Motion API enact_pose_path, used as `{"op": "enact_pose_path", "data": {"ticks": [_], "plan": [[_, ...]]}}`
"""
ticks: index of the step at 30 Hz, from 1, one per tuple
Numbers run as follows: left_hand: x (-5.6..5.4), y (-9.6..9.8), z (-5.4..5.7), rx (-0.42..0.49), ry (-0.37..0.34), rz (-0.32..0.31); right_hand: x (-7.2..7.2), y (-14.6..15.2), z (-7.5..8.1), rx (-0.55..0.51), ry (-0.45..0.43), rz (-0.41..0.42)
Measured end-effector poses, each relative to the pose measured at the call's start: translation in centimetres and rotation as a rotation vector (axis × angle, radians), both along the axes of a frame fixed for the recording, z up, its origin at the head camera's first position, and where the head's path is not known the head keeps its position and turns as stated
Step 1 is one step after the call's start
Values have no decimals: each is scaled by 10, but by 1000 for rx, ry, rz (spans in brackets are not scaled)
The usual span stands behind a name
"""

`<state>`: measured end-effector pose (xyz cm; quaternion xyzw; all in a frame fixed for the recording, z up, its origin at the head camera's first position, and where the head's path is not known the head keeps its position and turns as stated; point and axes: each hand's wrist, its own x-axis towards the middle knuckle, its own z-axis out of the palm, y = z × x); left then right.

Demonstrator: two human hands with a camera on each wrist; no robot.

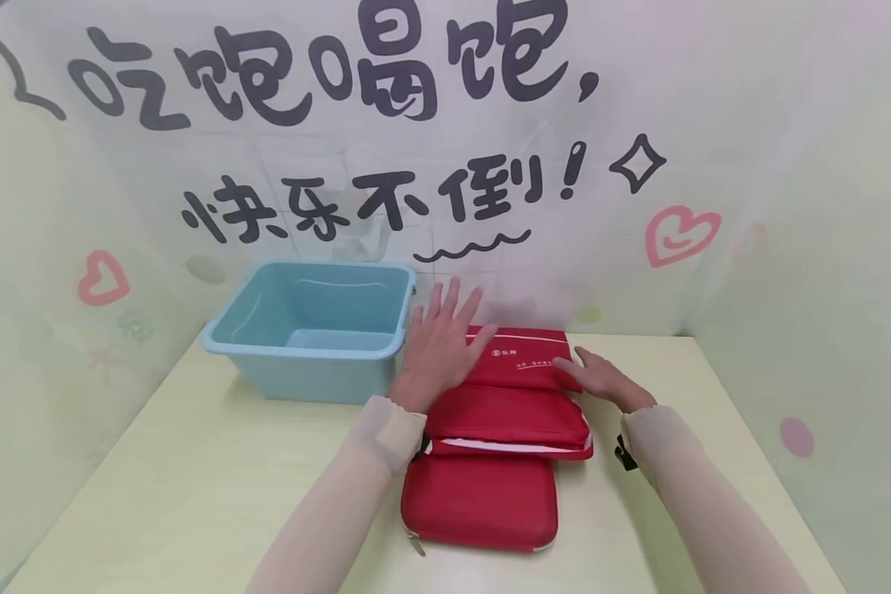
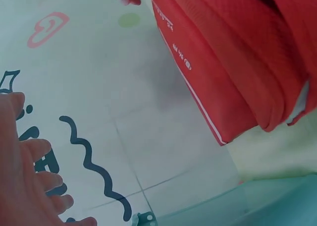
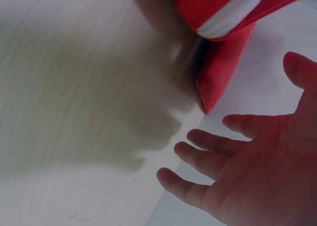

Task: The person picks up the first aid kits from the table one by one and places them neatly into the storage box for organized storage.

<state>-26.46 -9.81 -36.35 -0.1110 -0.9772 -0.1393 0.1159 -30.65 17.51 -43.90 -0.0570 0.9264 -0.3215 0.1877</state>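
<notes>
Three red cases lie one in front of another on the table, overlapping. Farthest back is a flat red pouch (image 1: 520,355) with a white stripe and small white print. In the middle sits a soft red bag (image 1: 505,412) with a white strip along its front edge. The front one is a red zip case (image 1: 478,503) with rounded corners and a zip pull. My left hand (image 1: 440,351), fingers spread, is over the left end of the pouch, beside the blue bin. My right hand (image 1: 603,381) is at the pouch's right end, fingers extended and palm bare in the right wrist view.
A light blue plastic bin (image 1: 315,353) stands at the back left, its inside showing no contents. The pale wood table (image 1: 193,487) meets a printed wall sheet (image 1: 490,280) at the back, and walls rise on both sides.
</notes>
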Motion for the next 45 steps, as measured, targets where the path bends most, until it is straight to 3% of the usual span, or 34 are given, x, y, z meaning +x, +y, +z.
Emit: {"op": "enact_pose_path", "data": {"ticks": [7, 14, 30, 45], "plan": [[1, -12, 8, 29, 53, 40, -4, -1, -5, 8, 9, -5], [4, -32, 12, 110, 55, 77, -5, -3, -5, 19, 30, -3], [7, -65, 7, 135, 80, 121, -10, -12, -9, -60, 84, 14], [13, -91, 6, 212, 81, 210, -15, -15, -15, -68, 67, -92]]}}
